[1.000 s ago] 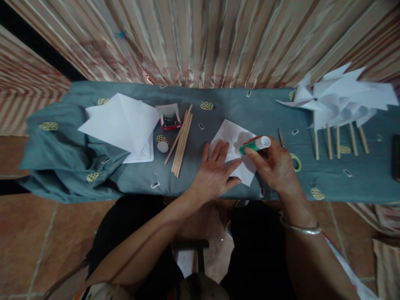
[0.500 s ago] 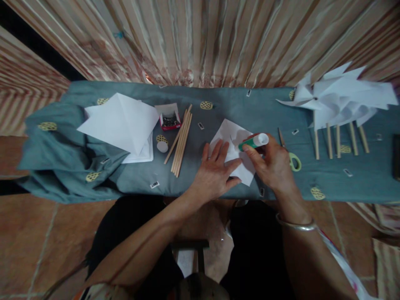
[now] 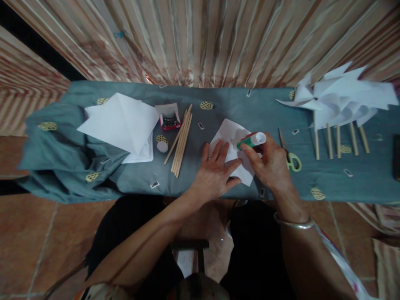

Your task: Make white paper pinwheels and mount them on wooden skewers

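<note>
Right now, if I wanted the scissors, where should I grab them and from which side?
Probably by the green handles, coming from the near right. They lie with the handles toward you and the blades pointing toward the curtain, while your right hand, holding the glue stick, sits close on the handles' left.

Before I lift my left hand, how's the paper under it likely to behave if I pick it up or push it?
The paper is probably light and floppy, since it looks thin. Without the left hand spread on it, it might slide easily when pushed, as it lies mostly flat on the cloth.
</note>
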Demonstrator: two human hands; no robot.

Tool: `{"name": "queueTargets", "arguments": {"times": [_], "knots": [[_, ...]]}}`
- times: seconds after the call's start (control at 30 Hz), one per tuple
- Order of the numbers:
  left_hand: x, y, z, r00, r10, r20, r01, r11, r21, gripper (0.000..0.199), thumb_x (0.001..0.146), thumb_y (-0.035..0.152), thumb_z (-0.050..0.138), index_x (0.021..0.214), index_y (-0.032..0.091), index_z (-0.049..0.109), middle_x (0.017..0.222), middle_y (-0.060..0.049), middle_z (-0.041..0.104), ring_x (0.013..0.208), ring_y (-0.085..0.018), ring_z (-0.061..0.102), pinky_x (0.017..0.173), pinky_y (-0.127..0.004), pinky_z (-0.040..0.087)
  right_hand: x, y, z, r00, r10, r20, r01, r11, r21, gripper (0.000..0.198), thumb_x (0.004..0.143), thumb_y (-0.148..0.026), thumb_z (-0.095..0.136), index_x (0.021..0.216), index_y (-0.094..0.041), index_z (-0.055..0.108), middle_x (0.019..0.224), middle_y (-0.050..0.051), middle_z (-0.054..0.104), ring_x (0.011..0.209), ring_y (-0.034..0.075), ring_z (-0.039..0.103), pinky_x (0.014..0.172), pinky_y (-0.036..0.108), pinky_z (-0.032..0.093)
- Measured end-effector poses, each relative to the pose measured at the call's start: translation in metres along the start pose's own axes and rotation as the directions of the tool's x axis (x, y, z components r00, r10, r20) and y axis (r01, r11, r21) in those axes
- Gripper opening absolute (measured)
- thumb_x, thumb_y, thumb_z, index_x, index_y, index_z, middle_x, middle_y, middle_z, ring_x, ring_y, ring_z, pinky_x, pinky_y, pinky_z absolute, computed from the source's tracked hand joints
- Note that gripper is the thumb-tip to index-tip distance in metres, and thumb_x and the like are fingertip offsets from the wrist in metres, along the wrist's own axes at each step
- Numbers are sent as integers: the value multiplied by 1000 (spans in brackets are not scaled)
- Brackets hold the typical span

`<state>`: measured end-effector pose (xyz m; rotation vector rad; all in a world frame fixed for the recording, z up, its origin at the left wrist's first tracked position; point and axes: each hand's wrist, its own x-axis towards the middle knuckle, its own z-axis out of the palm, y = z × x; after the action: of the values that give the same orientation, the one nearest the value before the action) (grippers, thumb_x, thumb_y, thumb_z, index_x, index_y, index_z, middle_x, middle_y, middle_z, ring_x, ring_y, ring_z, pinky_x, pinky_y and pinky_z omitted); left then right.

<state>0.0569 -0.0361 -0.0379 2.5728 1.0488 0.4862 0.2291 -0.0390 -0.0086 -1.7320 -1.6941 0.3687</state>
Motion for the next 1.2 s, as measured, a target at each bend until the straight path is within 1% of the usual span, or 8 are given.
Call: {"name": "queueTargets", "arguments": {"times": [0.17,0.37,0.63,0.87,1.07,1.2], "knots": [[-1,0,0,1000,-2,3,2,1000,-9,50,84,47,64,128,24,60,151,-18,39,144,-39,26,113,-67,19,0,-2,2,1000,4,2,-4,1000,-22,27,89,-49,57,102,-25,59,86,8,73,72,25,69,66,38,51],[-1,-1,2,1000,5,-5,-5,1000,-2,53,83,49,63,130,24,58,152,-18,38,145,-40,26,112,-68,18,0,-4,3,1000,1,4,-1,999,-36,32,89,-50,55,102,-22,60,84,7,73,71,24,69,66,37,52],[-1,-1,2,1000,6,2,-6,1000,14,53,84,50,62,130,24,58,153,-18,37,145,-39,25,113,-67,18,0,-6,2,999,9,37,-10,1000,10,32,89,-49,56,103,-20,61,84,6,73,73,23,70,66,35,52],[-1,-1,3,1000,10,-7,-10,1000,14,53,84,49,62,130,23,58,152,-19,38,145,-40,26,113,-67,18,1,-6,-1,998,11,69,-12,1000,19,28,89,-46,57,102,-21,62,83,5,72,73,22,69,65,34,52],[-1,-1,2,1000,9,-7,-9,1000,6,52,84,50,62,129,25,58,153,-17,37,145,-39,25,112,-68,18,0,-7,-2,996,6,84,-8,1000,22,29,88,-48,57,100,-22,62,80,4,71,73,23,69,62,34,51],[-1,-1,2,1000,3,6,-3,1000,7,52,85,49,61,130,24,57,153,-18,37,145,-39,25,113,-67,18,0,-6,-3,995,3,101,-7,999,36,30,87,-49,58,99,-22,62,81,5,72,74,23,69,63,33,51]]}}
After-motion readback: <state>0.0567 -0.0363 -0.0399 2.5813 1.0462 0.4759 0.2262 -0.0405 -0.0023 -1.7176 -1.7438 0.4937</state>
